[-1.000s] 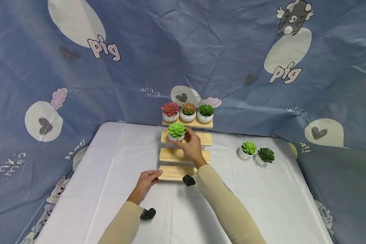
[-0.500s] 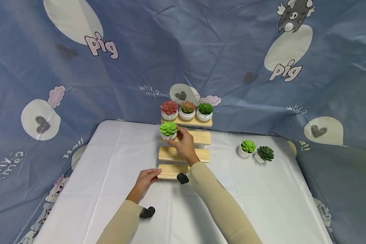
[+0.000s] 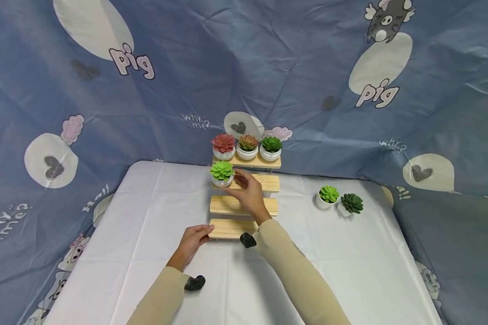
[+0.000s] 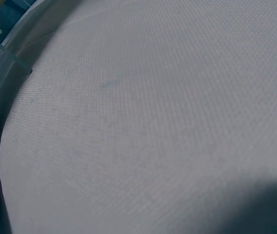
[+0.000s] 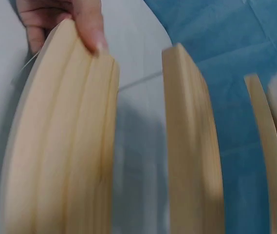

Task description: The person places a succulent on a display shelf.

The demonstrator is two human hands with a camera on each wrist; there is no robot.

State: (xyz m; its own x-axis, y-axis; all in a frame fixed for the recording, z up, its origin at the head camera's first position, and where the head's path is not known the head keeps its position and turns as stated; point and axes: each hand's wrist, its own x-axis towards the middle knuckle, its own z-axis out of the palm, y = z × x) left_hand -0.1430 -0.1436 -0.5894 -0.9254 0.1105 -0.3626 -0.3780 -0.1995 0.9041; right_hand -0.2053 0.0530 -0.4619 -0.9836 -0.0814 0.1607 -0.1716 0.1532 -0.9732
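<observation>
Mid-frame, your right fingers (image 3: 244,175) pinch the lime succulent (image 3: 222,171) from its right; unlike the left wrist view, the right shows your left fingers (image 5: 90,22) gripping a board (image 5: 63,131).

A lime-green succulent (image 3: 222,170) at left; blond, grain-striped wooden shelves (image 3: 228,229). Farther off, left to right: a red succulent (image 3: 223,143), a rust-and-green succulent (image 3: 248,143) and a deep-green succulent (image 3: 272,144), in white pots (image 3: 247,155). On the right, a yellow-green plant (image 3: 329,194) and a dark-green plant (image 3: 351,203). White tablecloth (image 3: 146,203); blue backdrop (image 3: 211,67) printed with pale ovals (image 3: 380,62), grey hearts (image 3: 53,167) and cartoon pigs (image 3: 389,20). Beige sleeves (image 3: 298,273).
</observation>
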